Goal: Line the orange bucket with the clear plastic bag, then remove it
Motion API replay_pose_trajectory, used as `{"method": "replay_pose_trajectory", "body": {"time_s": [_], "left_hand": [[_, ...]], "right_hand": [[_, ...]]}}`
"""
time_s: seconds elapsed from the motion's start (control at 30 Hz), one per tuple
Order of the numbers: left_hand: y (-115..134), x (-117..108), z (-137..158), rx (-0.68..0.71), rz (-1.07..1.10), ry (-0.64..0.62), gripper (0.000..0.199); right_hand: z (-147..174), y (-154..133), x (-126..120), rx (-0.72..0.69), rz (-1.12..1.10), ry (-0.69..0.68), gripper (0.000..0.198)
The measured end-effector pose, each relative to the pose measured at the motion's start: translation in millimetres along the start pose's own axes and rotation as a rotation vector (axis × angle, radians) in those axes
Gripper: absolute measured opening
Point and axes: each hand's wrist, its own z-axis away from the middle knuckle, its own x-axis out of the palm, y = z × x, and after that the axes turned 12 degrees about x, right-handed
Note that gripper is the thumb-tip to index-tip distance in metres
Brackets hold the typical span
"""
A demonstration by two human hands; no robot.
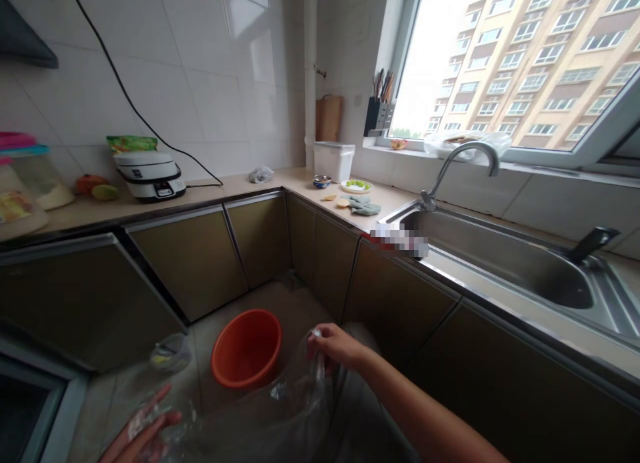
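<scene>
A large clear plastic bag stretches between my two hands, low in front of me. My right hand pinches its rim between thumb and fingers, right of an orange-red plastic basin. At the bottom left, my left hand has the other side of the bag, with crumpled film between and over its fingers. Its index finger is stretched out; the lower fingers are partly cut off by the frame. The basin stands on the tiled floor beyond the bag, and nothing shows inside it.
A small clear bag with something yellow lies on the floor left of the basin. Cabinets enclose the corner. A rice cooker, white bin, plate of green food and cloth stand on the counter beside the sink.
</scene>
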Motion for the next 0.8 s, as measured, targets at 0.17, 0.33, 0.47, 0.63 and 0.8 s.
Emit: {"method": "replay_pose_trajectory", "body": {"time_s": [0.17,0.33,0.47,0.63,0.8], "left_hand": [[-40,27,-51,0.017,-0.039,-0.197,0.068],[-98,31,-95,0.004,-0.066,-0.263,0.057],[-122,26,-113,-0.012,-0.043,-0.265,0.048],[-126,19,-123,0.084,-0.195,-0.319,0.034],[-147,18,-134,0.035,-0.322,-0.260,0.024]], "right_hand": [[-72,13,9,0.124,0.318,0.021,0.017],[-119,10,16,0.150,0.755,0.076,0.030],[-139,21,12,0.048,0.921,0.319,0.047],[-157,30,-1,0.059,0.923,0.388,0.044],[-176,33,-7,0.145,1.040,0.424,0.029]]}}
